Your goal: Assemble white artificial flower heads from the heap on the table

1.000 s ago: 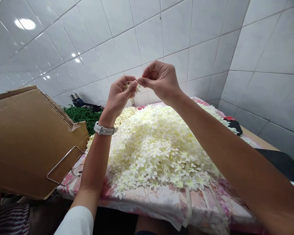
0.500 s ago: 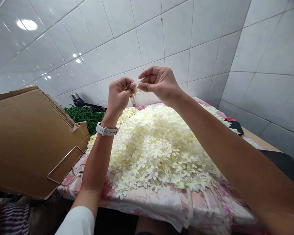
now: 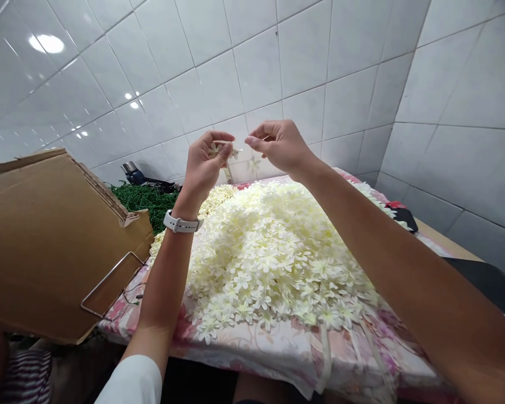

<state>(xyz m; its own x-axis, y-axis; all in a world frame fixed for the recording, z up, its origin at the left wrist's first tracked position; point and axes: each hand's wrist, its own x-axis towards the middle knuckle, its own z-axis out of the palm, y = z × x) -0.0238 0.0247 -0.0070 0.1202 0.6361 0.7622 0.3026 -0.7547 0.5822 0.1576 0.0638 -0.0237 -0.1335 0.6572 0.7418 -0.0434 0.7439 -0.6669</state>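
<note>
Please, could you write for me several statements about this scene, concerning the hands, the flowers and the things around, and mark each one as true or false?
1. The left hand holds something pale and flower-like. True.
2. The two hands touch each other at the fingertips. False: a gap separates the left hand from the right hand.
3. The pile of white flowers lies on a flower-patterned cloth. True.
4. A watch band is on the right wrist. False: the pale band is on the left wrist.
5. The large cardboard piece is at the left side of the picture. True.
6. The stringy heap behind the cardboard is red. False: the heap is green.
</note>
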